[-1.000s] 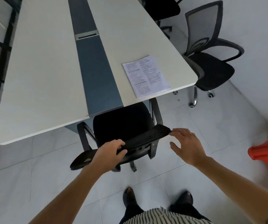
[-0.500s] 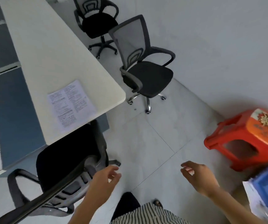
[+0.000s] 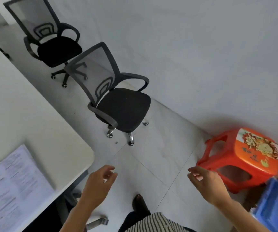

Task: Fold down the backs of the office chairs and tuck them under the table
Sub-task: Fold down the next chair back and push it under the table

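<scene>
At the lower left, the desk (image 3: 34, 114) corner carries a printed sheet (image 3: 12, 185); beneath its edge only a dark sliver and one chrome leg of a chair (image 3: 98, 221) show, so I judge that one tucked, though its back is hidden by the desktop. My left hand (image 3: 98, 183) hangs over the floor just beside the desk corner, grip released, fingers loosely curled, holding nothing. Ahead stands the near office chair (image 3: 118, 104), back upright, well apart from both hands and turned away from the desk: likely the next one to fold. A far office chair (image 3: 54, 46) stands behind it, also upright. My right hand (image 3: 207, 183) is likewise empty and loose. Far right: an orange stool (image 3: 245, 158) and a blue box (image 3: 277, 206), cut off by the frame; contents unreadable.
</scene>
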Demonstrator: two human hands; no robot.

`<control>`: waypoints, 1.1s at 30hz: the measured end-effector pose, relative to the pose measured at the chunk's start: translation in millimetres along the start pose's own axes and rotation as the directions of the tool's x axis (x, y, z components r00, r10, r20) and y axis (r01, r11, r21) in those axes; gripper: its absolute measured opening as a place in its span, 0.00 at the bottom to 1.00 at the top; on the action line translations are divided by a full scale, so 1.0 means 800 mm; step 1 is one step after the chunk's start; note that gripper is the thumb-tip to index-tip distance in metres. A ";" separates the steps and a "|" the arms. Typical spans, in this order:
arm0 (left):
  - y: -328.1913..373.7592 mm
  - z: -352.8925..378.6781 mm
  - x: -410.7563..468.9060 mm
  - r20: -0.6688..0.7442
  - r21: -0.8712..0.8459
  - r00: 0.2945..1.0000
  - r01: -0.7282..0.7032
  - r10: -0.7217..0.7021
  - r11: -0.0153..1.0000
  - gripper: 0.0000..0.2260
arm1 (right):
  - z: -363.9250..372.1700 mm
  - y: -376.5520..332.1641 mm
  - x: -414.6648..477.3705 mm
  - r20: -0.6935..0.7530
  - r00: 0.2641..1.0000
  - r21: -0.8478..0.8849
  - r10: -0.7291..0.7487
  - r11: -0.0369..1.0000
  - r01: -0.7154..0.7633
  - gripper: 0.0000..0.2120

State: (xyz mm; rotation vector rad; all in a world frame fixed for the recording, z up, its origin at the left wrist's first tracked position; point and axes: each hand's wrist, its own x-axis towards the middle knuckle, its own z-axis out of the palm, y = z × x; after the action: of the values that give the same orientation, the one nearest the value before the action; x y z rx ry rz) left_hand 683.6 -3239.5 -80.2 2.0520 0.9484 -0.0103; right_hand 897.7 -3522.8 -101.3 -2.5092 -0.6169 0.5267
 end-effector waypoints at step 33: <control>0.178 -0.111 0.568 -0.317 -0.210 0.884 0.288 -0.344 0.934 0.08 | -0.092 -0.229 0.774 0.352 0.854 -0.080 -0.383 0.897 0.435 0.07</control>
State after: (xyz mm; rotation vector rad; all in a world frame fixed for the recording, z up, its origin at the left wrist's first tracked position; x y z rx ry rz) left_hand 1068.4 -2945.0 -74.3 1.7625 1.4537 0.2558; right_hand 1382.8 -3090.4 -92.4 -2.3390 -1.3355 0.7592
